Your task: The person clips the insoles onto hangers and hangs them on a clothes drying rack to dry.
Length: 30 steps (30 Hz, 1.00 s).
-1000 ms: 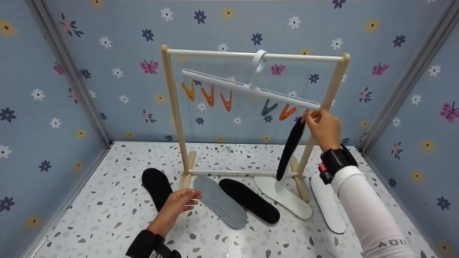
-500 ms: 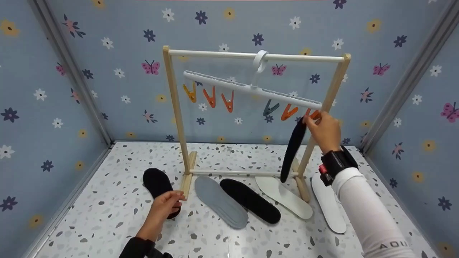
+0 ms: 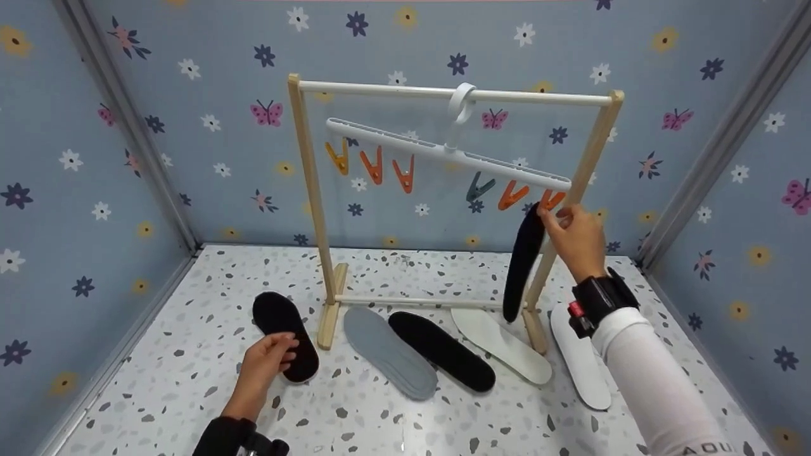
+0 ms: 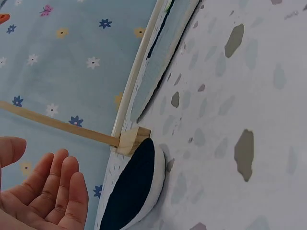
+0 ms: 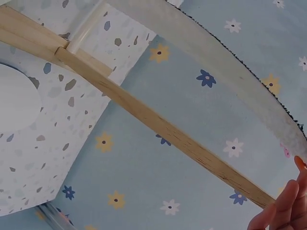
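A black insole [image 3: 524, 263] hangs at the right end of a white hanger [image 3: 405, 142], its top at an orange clip [image 3: 552, 199]. My right hand [image 3: 578, 240] holds the insole's upper edge just below the clip; in the right wrist view the fingers [image 5: 288, 206] show at the lower right corner, and the insole's pale underside [image 5: 225, 72] arches above them. My left hand [image 3: 266, 361] hovers over another black insole [image 3: 279, 310] at the left, fingers loosely bent and holding nothing. In the left wrist view that insole [image 4: 132, 184] lies beside the left fingers [image 4: 72, 191].
The hanger hooks over the top bar of a wooden rack [image 3: 310, 183], tilted down to the right. Several other clips hang from it, one of them yellow [image 3: 339, 158]. A grey insole [image 3: 389, 354], a black insole [image 3: 443, 351] and two white insoles [image 3: 504, 348] lie on the speckled surface.
My left hand has moved left and down, from beside the grey insole to over the left black one. The right hand has dropped slightly, showing more of the clip, and the hanging insole has swung right.
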Motion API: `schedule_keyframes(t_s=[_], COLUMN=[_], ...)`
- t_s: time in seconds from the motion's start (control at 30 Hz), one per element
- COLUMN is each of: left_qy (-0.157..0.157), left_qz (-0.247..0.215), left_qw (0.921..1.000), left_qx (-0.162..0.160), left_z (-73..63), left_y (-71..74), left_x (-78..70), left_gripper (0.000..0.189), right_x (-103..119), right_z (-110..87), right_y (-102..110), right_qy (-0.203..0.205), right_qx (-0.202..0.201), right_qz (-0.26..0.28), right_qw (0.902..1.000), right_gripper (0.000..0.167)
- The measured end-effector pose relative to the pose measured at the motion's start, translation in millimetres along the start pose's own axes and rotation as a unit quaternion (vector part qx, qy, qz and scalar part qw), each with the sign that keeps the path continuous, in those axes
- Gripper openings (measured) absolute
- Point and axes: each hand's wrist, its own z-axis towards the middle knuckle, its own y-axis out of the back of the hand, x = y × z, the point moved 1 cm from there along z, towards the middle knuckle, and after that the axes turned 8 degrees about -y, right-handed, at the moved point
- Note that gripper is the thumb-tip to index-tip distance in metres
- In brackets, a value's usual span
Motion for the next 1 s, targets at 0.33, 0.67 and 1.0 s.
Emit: schedule_keyframes(t_s=[0.33, 0.67, 1.0], left_qy=[-0.003, -0.026, -0.002], left_qz=[0.061, 0.164, 0.192], left_qw=[0.9981, 0.986, 0.9808], left_qx=[-0.002, -0.018, -0.036], left_z=[5.4, 21.1, 30.9], left_y=[14.8, 27.7, 24.2], left_x=[7.3, 6.8, 15.3], left_gripper=[0.039, 0.039, 0.038], right_x=[-8.8, -2.8, 4.3], right_z=[-13.4, -26.1, -35.1], right_y=[5.9, 2.3, -1.7], right_qy=[0.021, 0.045, 0.048], right_qx=[-0.018, -0.014, 0.029], right_qz=[0.009, 0.015, 0.006], right_qw=[0.9996, 0.9988, 0.9984], right_gripper=[0.042, 0.039, 0.04])
